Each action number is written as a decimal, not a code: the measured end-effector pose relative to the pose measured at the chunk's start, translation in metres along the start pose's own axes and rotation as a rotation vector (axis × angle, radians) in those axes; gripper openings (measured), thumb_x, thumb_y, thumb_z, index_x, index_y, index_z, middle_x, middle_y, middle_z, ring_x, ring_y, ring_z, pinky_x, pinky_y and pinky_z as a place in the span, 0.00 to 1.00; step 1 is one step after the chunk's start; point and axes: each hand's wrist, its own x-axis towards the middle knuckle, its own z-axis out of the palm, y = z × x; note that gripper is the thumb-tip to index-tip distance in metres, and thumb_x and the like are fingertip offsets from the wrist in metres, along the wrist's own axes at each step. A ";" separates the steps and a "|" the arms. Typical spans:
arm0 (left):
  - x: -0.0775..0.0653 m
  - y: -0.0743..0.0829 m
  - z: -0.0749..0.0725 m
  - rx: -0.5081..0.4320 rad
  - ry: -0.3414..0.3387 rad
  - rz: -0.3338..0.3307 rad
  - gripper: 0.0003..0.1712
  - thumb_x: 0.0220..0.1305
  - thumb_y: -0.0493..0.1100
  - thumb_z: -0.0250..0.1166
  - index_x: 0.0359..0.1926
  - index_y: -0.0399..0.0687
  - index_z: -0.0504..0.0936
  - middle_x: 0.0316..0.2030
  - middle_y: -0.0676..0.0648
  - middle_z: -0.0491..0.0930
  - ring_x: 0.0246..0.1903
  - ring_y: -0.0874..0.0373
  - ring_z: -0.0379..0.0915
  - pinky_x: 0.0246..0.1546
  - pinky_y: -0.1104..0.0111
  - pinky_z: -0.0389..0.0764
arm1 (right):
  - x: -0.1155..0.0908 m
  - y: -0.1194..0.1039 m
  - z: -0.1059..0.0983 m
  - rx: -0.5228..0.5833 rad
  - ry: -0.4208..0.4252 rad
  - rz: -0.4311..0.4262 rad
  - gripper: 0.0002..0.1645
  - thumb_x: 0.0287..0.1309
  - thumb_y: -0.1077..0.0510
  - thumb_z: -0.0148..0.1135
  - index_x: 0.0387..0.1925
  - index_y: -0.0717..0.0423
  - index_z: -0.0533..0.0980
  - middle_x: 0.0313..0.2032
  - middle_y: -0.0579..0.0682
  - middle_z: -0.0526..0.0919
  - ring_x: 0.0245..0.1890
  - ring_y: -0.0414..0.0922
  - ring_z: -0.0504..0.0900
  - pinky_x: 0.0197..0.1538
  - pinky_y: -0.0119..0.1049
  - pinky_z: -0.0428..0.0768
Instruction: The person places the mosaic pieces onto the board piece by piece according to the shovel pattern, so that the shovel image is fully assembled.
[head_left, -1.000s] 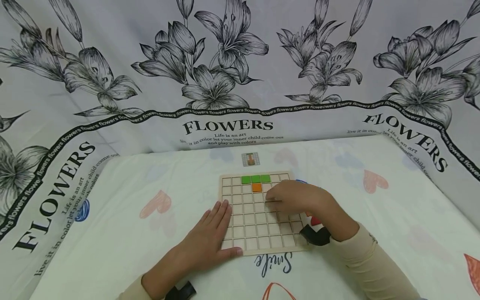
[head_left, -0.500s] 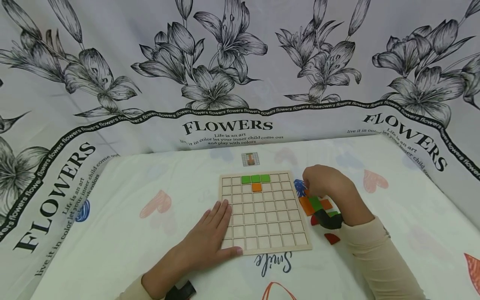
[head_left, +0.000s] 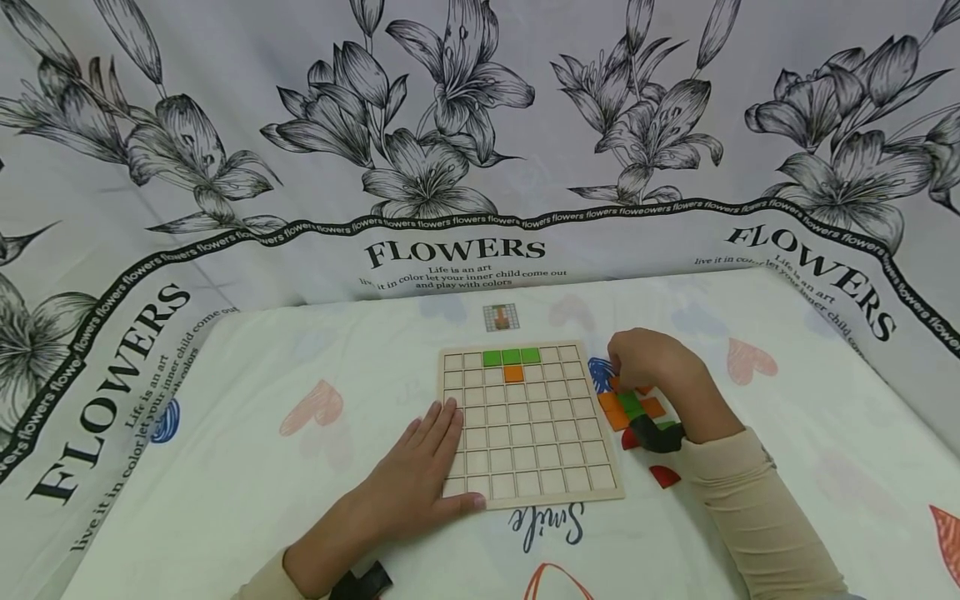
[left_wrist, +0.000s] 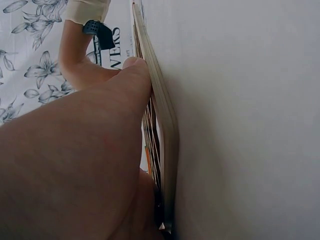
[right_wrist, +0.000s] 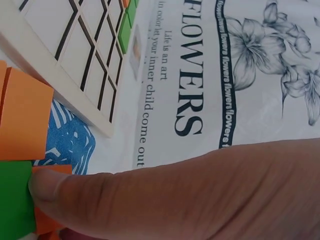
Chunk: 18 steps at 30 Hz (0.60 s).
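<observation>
My left hand [head_left: 420, 471] lies flat with straight fingers on the left edge of a wooden grid board [head_left: 555, 502]. In the left wrist view its thumb rests along the rim [left_wrist: 162, 102]. The board's top row holds green square tiles [head_left: 512, 357], with an orange square tile [head_left: 513, 374] below the middle one. My right hand [head_left: 658, 367] is right of the board, fingers curled down over loose tiles. In the right wrist view its thumb presses on an orange tile [right_wrist: 56, 169] beside a green tile [right_wrist: 15, 200]; the other fingertips are hidden.
Loose orange tiles [head_left: 613, 412], a green tile [head_left: 630, 406] and red quarter-round pieces [head_left: 664, 477] lie right of the board. A small picture card [head_left: 501, 317] lies behind it. A flower-printed cloth [head_left: 465, 267] hangs at the back.
My right hand has moved right from over the board to the loose tiles, and has stayed nearly still there since half a second ago. The left hand has not moved.
</observation>
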 end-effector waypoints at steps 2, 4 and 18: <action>0.000 0.000 0.000 -0.002 0.001 0.000 0.62 0.64 0.79 0.48 0.78 0.34 0.47 0.78 0.36 0.40 0.77 0.43 0.33 0.72 0.47 0.49 | 0.000 0.001 0.000 0.013 0.001 -0.005 0.07 0.52 0.66 0.73 0.29 0.59 0.80 0.25 0.50 0.79 0.23 0.46 0.78 0.29 0.39 0.80; 0.000 0.000 0.000 -0.004 0.003 -0.002 0.62 0.64 0.79 0.48 0.78 0.34 0.47 0.78 0.37 0.40 0.77 0.43 0.33 0.72 0.47 0.49 | 0.001 0.002 0.001 0.026 0.004 -0.010 0.08 0.52 0.67 0.73 0.28 0.58 0.79 0.25 0.50 0.79 0.22 0.47 0.78 0.29 0.38 0.79; 0.000 0.000 -0.001 -0.004 -0.012 -0.008 0.62 0.64 0.79 0.48 0.78 0.34 0.47 0.78 0.37 0.40 0.77 0.43 0.33 0.72 0.48 0.49 | 0.001 0.008 -0.006 0.111 0.001 -0.078 0.13 0.52 0.75 0.63 0.26 0.54 0.83 0.28 0.48 0.81 0.28 0.48 0.77 0.30 0.38 0.79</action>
